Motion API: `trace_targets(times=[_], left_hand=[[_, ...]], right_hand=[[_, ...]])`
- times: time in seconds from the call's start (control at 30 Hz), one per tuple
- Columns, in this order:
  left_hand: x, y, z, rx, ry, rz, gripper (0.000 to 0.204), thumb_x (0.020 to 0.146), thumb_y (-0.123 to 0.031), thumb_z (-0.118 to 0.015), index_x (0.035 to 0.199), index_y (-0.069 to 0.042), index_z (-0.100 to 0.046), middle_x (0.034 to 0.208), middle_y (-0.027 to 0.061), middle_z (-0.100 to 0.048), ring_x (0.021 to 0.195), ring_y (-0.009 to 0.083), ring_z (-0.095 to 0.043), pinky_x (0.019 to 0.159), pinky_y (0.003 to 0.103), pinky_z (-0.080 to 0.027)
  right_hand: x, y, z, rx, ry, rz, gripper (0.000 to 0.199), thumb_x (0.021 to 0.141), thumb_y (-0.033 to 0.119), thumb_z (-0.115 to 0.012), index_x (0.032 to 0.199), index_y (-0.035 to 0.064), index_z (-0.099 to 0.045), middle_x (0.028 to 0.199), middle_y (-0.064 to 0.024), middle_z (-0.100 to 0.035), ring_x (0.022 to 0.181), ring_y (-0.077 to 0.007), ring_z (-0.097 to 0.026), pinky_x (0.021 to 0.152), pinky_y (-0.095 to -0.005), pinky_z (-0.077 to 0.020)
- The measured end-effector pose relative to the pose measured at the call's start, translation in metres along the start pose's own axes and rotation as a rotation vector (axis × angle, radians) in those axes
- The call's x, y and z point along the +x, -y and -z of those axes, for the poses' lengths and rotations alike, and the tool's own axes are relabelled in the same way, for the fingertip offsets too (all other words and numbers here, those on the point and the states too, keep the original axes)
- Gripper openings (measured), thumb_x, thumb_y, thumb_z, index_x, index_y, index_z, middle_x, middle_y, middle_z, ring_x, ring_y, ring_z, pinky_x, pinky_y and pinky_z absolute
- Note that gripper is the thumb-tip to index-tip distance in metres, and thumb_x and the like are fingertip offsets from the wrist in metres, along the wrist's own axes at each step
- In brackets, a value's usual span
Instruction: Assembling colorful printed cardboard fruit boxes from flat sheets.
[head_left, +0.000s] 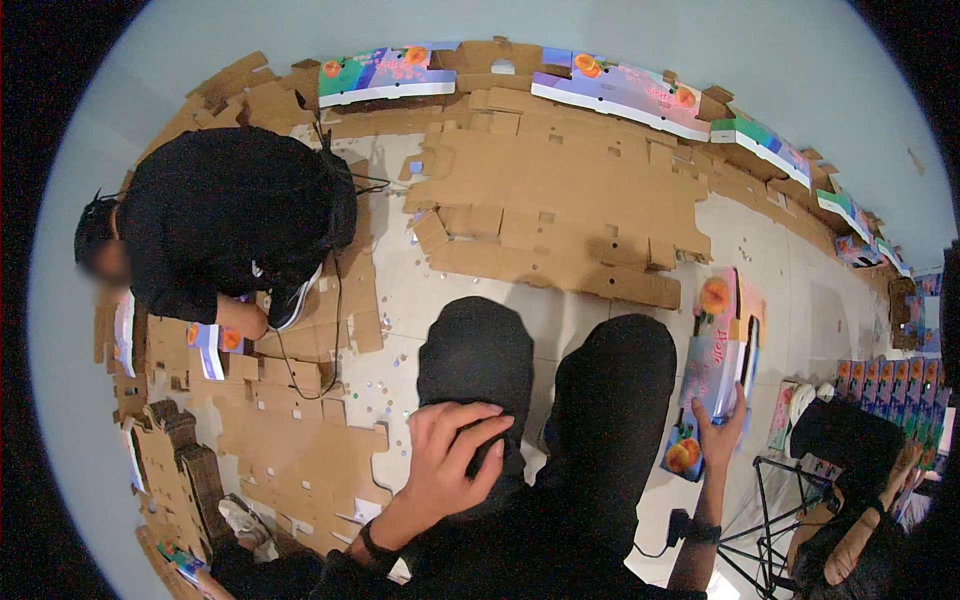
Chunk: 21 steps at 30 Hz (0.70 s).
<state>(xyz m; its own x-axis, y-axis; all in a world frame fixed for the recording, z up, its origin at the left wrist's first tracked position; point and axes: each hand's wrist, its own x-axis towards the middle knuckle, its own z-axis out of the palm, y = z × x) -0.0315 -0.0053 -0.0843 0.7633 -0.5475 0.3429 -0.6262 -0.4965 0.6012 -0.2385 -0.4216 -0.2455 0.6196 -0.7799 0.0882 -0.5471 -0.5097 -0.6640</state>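
Left hand fingers spread on dark trouser knee, right hand gripping glossy printed carton

plain brown cardboard sheets cover a pale grey floor. the box touched by the right hand is pink and lilac with orange peach pictures. more folded boxes show green, blue, purple and orange over white edges. trousers are black; a crouching person wears black.
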Motion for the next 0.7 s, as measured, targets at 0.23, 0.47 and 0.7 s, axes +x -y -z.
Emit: trace_targets(times=[0.23,0.47,0.7], left_hand=[[-0.006,0.024,0.009,0.055,-0.053,0.119,0.025,0.076,-0.004,-0.075,0.098,-0.017,-0.077,0.108,0.0018,-0.063,0.099,0.0253,-0.055,0.089,0.040,-0.042],[-0.009,0.040,0.018,0.051,-0.043,0.177,0.023,0.072,-0.004,-0.070,0.087,-0.020,-0.077,0.098,-0.0003,-0.062,0.088,0.0202,-0.055,0.082,0.037,-0.040],[-0.033,0.060,0.019,-0.163,0.032,0.207,0.012,0.082,-0.007,-0.069,0.088,-0.014,-0.077,0.093,0.0030,-0.067,0.081,0.0167,-0.061,0.074,0.031,-0.044]], right_hand=[[0.041,-0.139,-0.005,-0.642,-0.091,-0.120,0.107,0.070,0.053,-0.089,0.153,0.0056,-0.043,0.146,-0.0249,-0.051,0.132,-0.0441,-0.049,0.114,-0.0551,-0.0361],[0.099,-0.160,-0.084,-0.562,-0.073,0.180,0.095,0.079,0.027,-0.083,0.155,-0.0037,-0.035,0.152,-0.0280,-0.044,0.141,-0.0442,-0.041,0.118,-0.0526,-0.0326],[0.182,-0.121,-0.221,0.017,0.129,-0.063,0.081,0.089,0.022,-0.081,0.152,-0.0051,-0.037,0.137,-0.0247,-0.057,0.129,-0.0332,-0.055,0.110,-0.0456,-0.0441]])
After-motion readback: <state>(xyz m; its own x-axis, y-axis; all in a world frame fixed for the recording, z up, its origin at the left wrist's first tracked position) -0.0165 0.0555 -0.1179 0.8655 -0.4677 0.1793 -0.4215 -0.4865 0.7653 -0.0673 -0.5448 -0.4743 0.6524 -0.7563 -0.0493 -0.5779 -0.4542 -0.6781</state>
